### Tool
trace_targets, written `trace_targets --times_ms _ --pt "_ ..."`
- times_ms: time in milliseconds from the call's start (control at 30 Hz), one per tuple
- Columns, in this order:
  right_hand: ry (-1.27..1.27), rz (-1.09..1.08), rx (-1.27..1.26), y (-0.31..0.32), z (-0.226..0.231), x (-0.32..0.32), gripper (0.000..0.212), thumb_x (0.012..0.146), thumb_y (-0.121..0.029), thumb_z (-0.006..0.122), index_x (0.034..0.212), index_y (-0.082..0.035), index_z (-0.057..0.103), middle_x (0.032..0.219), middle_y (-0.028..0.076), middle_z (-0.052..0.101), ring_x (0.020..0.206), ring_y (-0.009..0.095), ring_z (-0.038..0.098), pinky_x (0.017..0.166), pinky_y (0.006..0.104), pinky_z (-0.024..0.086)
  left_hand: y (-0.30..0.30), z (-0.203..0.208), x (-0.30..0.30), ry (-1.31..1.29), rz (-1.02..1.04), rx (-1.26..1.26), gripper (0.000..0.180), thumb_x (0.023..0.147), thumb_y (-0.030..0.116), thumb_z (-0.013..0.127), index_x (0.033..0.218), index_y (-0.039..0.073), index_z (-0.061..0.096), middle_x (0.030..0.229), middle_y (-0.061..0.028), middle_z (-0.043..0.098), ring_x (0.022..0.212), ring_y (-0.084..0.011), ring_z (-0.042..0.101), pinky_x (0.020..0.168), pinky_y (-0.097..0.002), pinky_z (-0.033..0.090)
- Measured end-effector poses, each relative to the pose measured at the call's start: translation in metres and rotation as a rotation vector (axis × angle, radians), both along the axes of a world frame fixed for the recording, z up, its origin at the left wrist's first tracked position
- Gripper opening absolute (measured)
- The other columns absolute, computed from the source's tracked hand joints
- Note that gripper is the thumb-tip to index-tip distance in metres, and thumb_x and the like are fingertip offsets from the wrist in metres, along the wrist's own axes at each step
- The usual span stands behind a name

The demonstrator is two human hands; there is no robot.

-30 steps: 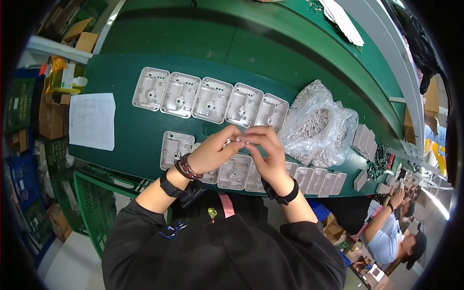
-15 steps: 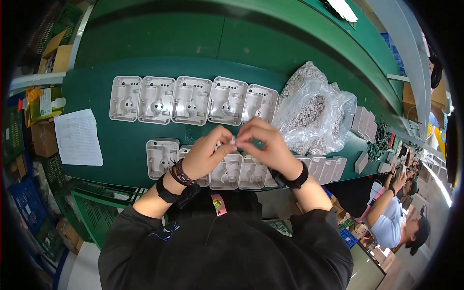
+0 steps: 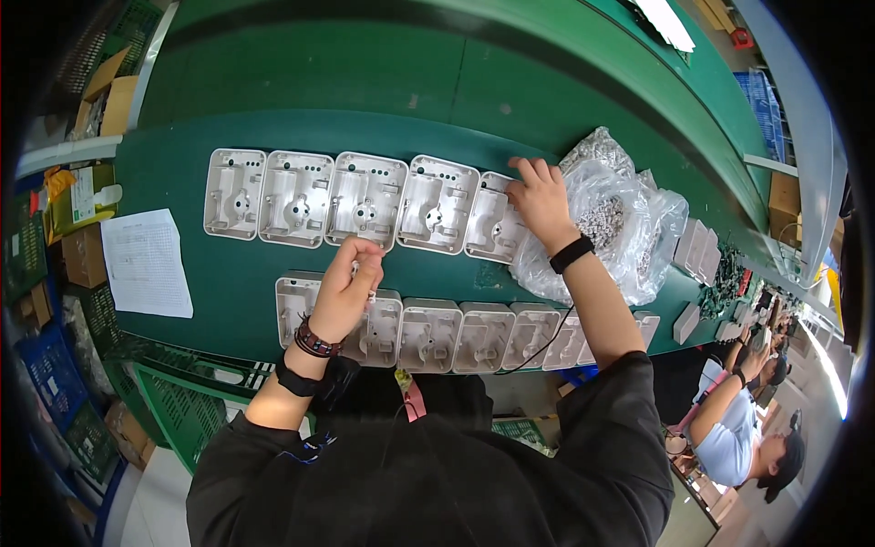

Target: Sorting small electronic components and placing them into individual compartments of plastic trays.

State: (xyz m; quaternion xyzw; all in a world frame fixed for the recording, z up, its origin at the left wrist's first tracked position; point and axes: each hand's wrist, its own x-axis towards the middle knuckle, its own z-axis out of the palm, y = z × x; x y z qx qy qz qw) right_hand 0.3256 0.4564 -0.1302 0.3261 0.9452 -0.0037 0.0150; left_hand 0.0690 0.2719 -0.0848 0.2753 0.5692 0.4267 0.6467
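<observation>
Pale grey cases sit open side up in two rows on the green bench. Leftward, I see the left hand curled narrow around small white bits, just below the upper row's middle case; I'd keep that grip closed but light, so none spill. Further right, the right hand bends its fingers over the row's end case; I cannot tell whether they hold anything. I'd work them gently, without nudging the bag.

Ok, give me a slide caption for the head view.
Left hand holding small white parts, right hand at the upper row's rightmost open housing, beside a clear plastic bag.
</observation>
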Motion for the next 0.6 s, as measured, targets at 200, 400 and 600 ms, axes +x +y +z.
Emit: trace_targets --times_ms 200,400,600 --pt "0.007 0.022 0.109 -0.004 0.020 -0.012 0.011 0.060 -0.013 0.062 0.071 -0.012 0.063 0.108 0.003 0.050 0.095 0.020 0.045 0.079 0.0331 0.036 0.004 -0.001 0.006 -0.412 0.111 0.012 0.038 0.093 0.040 0.030 0.097 0.005 0.045 0.064 0.0003 0.043 0.050 -0.0036 0.035 0.042 -0.0166 0.029" --pt "0.517 -0.080 -0.356 -0.072 0.084 -0.085 0.023 0.062 -0.008 0.066 0.085 -0.010 0.062 0.103 0.005 0.052 0.087 0.023 0.047 0.074 0.0349 0.038 0.015 0.013 0.013 -0.350 -0.006 0.053 0.050 0.091 0.048 0.022 0.102 0.004 0.044 0.063 -0.0011 0.043 0.050 -0.0049 0.037 0.044 -0.0184 0.030" --pt "0.771 -0.206 -0.471 -0.118 0.103 -0.114 0.022 0.065 -0.015 0.068 0.084 -0.008 0.059 0.091 0.005 0.052 0.086 0.025 0.048 0.074 0.0333 0.037 0.015 0.012 0.018 -0.031 0.061 0.282 0.051 0.091 0.049 0.022 0.100 0.005 0.046 0.070 -0.0012 0.045 0.059 -0.0058 0.041 0.052 -0.0178 0.035"
